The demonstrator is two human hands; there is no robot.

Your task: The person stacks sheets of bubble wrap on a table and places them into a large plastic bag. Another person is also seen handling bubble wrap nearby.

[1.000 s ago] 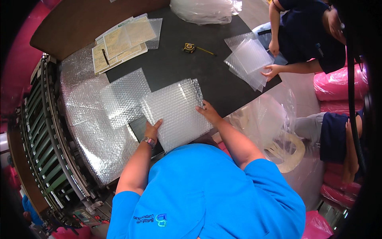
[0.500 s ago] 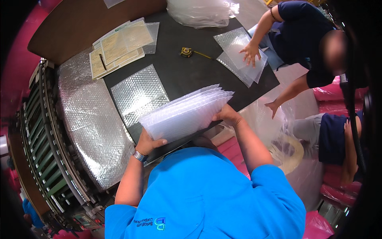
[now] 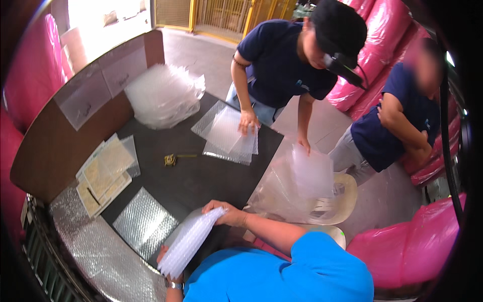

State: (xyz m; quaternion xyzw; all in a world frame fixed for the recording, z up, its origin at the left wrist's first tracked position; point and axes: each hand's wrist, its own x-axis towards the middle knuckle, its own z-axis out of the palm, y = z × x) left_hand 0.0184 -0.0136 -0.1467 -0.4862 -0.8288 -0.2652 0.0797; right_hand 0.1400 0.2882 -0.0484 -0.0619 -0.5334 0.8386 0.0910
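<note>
Our left hand (image 3: 162,253) and right hand (image 3: 227,213) have their grips clamped on opposite ends of the bubble-wrap stack (image 3: 190,244), at seven o'clock over the tabletop (image 3: 201,183), where we should press evenly so the edges line up.

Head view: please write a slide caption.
Wearer's left hand and right hand hold stacked bubble-wrap sheets at a dark table.

Blown-out glare at upper left
</note>
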